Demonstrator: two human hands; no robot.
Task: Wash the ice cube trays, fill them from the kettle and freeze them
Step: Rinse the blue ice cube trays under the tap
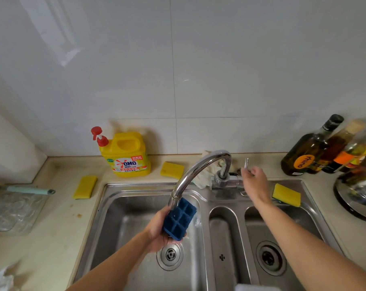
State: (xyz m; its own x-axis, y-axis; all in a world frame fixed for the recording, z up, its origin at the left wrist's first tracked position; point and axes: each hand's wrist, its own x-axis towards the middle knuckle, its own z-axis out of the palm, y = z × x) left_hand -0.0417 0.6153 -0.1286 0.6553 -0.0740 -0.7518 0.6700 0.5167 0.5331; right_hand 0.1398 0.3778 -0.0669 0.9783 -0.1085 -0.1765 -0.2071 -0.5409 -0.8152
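- White tiled wall (219,59) behind a beige countertop (52,227); a double-basin steel sink (136,186) is set into it. All places below are given relative to the sink.
- Head view. Chrome faucet (198,164) rises from the sink's back rim, and its spout arcs out over the left basin.
- Left hand (159,229) is over the left basin, above the drain. Fingers and thumb are wrapped round a dark blue ice cube tray (180,219).
- The tray is tilted, with its cells facing the camera and its upper end just under the spout mouth.
- Right hand (254,181) reaches across the right basin to the sink's back rim. Its fingers are loosely curled, with the tips at the foot of the upright faucet lever (246,163). Pinching or only touching: cannot tell.
- White cloth (205,175) is bunched on the sink's back rim, behind the faucet.
- Yellow detergent jug (125,156) with a red pump stands behind the sink's left basin, against the wall.
- Three yellow sponges: one left of the sink (85,186), one behind it beside the jug (172,170), one on its back right rim (286,194).
- Dark bottles (308,152) are clustered behind the sink's right corner, and a shiny steel vessel (358,194) sits right of the sink.
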